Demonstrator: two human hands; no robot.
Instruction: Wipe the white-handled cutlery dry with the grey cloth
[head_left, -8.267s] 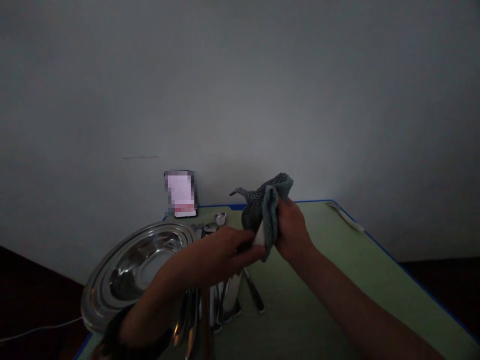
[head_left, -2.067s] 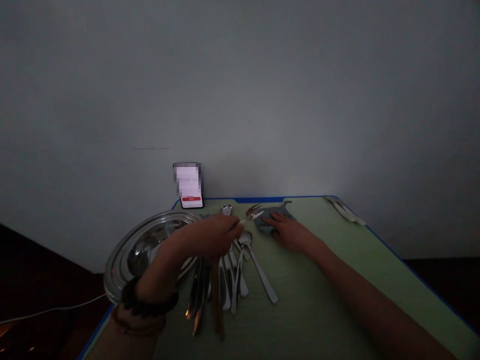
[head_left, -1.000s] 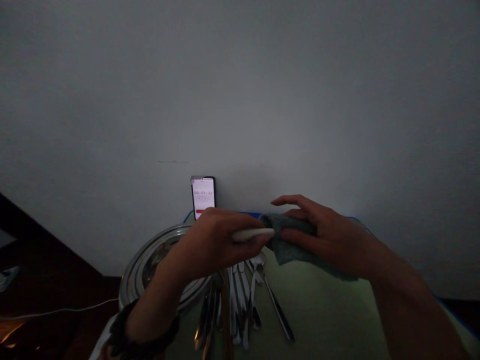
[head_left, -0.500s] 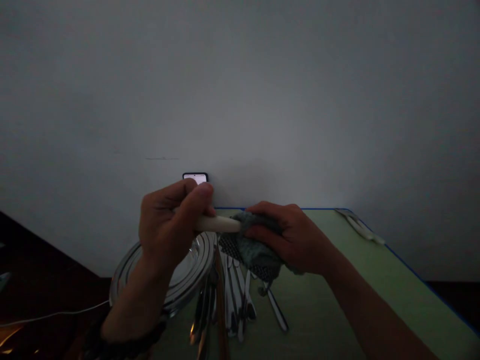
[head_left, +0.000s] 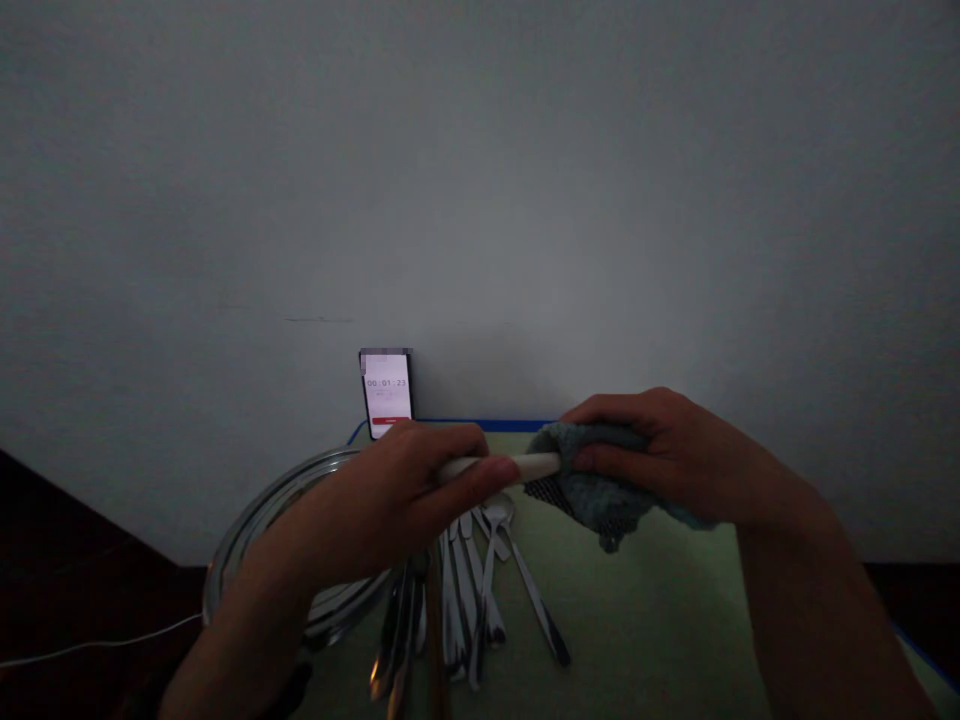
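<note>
My left hand (head_left: 409,495) is closed round the pale handle of a fork (head_left: 517,466), held level above the table. The fork's other end is hidden inside a grey-blue cloth (head_left: 596,490). My right hand (head_left: 667,455) is wrapped round that cloth, pinching it over the fork. Both hands hover over a pile of several metal spoons and forks (head_left: 469,590) on the green table (head_left: 660,620).
A round steel tray (head_left: 255,525) lies at the table's left edge, partly behind my left arm. A phone (head_left: 387,392) with a lit timer screen leans against the grey wall. A white cable (head_left: 82,648) trails over the dark floor at left.
Both hands took up the pale-handled fork and the cloth from the table. In the last half second my left hand dropped lower and my right hand with the cloth slid right along the fork.
</note>
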